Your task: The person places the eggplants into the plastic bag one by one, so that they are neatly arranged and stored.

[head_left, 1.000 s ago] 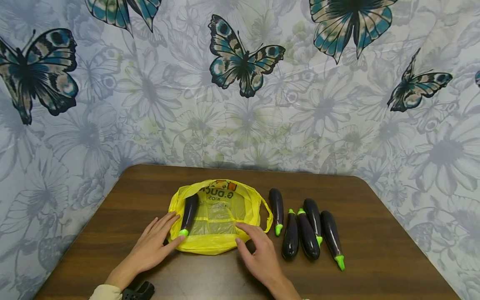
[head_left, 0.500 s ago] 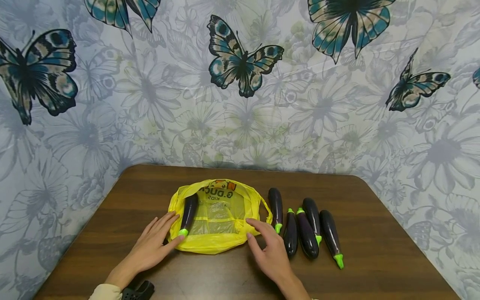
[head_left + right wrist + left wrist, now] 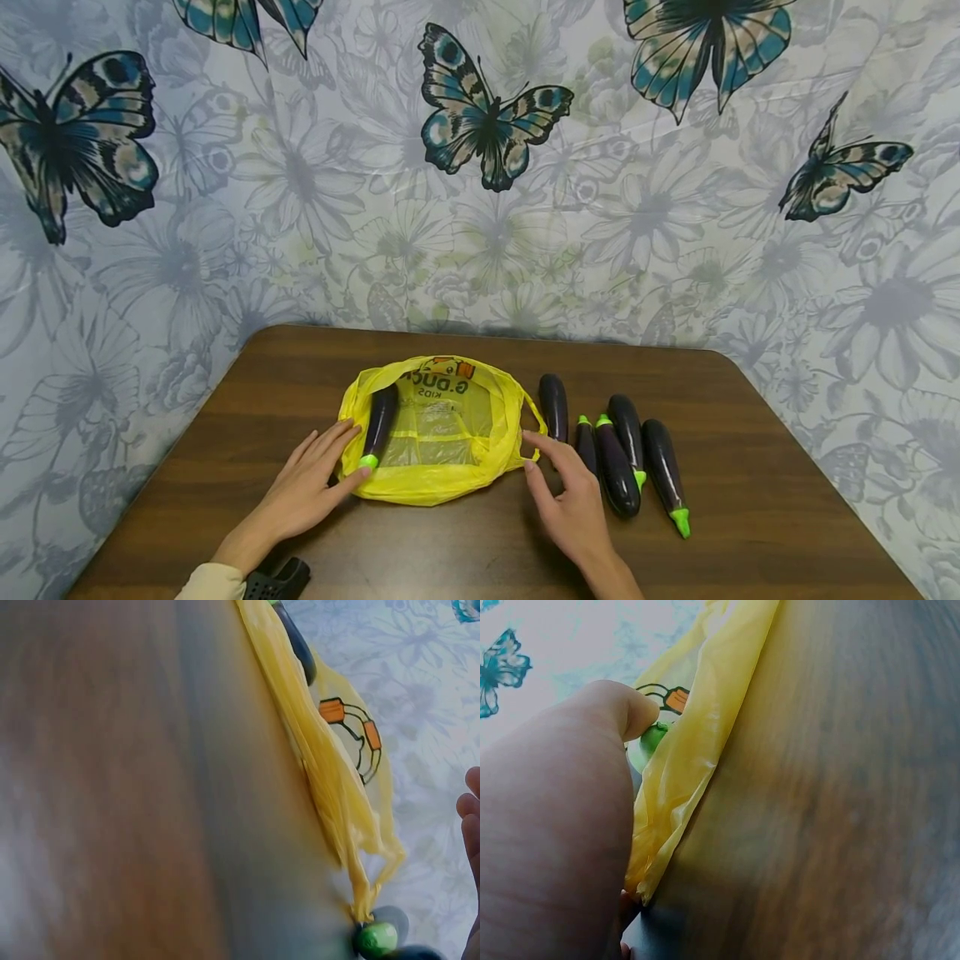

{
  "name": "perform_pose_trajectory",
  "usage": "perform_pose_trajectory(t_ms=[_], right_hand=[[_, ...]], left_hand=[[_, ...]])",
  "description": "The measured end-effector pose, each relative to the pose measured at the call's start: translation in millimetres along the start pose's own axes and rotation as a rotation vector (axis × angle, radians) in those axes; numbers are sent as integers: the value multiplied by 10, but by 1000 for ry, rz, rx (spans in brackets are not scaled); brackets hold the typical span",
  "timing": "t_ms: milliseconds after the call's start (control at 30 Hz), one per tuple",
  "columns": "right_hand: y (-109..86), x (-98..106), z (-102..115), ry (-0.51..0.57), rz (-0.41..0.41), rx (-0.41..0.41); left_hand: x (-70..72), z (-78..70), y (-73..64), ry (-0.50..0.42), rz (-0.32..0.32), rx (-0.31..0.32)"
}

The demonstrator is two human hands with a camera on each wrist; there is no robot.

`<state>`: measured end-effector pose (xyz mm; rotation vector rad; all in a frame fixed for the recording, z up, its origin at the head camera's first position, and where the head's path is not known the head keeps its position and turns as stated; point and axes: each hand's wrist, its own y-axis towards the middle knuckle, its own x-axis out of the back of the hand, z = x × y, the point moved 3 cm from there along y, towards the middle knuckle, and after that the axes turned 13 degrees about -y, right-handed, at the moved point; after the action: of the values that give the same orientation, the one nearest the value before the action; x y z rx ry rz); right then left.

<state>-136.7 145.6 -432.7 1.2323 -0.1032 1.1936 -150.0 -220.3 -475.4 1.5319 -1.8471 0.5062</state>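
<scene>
A yellow plastic bag [image 3: 442, 487] lies with its mouth open on the table, a dark eggplant [image 3: 382, 421] inside along its left side. My left hand [image 3: 303, 492] rests against the bag's left edge with fingers extended. In the left wrist view, the thumb [image 3: 634, 712] reaches over the rim beside the eggplant's green cap [image 3: 654, 737]. My right hand [image 3: 573, 500] is at the bag's right handle, thumb and forefinger spread apart. It partly covers two of the eggplants outside the bag; another eggplant [image 3: 617, 467] lies just right of it.
More eggplants lie to the right, including one at the back [image 3: 553, 407] and the rightmost one [image 3: 664, 475]. The brown table [image 3: 757, 500] has its far edge against a butterfly-patterned wall covering [image 3: 495, 258]. A black wrist device [image 3: 277, 579] sits at my left wrist.
My right hand has moved right along the bag's front rim to its right handle, closer to the loose eggplants. My left hand, the bag and the eggplants have stayed in place.
</scene>
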Motion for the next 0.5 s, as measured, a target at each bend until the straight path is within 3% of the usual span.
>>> perform_pose_trajectory(t_ms=[233,500], right_hand=[[6,120,-74,-7,-60,9],[31,243,-174,-42,-50,-62]], left_hand=[[-13,12,2,1,5,3],[0,20,13,6,6,2]])
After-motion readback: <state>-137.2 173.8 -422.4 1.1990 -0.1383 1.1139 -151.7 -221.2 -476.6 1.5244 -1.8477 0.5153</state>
